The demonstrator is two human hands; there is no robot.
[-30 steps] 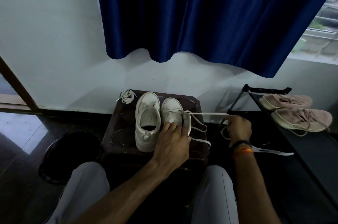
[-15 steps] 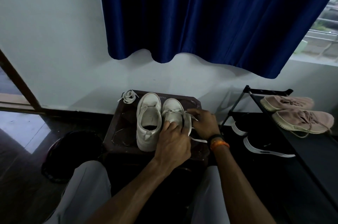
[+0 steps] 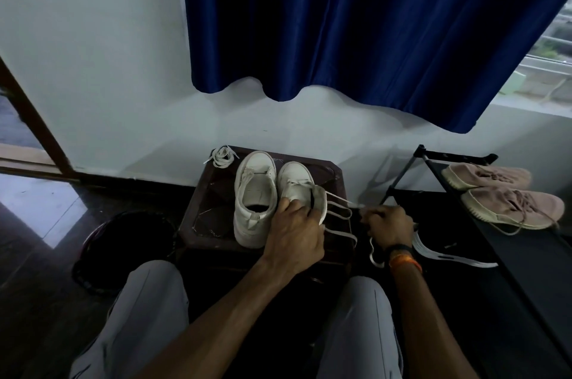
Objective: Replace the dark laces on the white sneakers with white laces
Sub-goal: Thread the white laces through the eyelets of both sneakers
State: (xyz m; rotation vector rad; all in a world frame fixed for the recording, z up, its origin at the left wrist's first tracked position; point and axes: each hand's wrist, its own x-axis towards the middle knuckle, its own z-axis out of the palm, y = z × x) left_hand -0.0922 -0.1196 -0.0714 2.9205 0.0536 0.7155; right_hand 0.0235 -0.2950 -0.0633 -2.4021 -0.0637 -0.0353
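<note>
Though half-threaded, pale lace point(image 3: 337, 213) slack.

Shoe rack point(image 3: 526, 255) close beside stool point(image 3: 210, 217)

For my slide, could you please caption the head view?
Left hand steadies a white sneaker while right hand pulls a white lace sideways.
</note>
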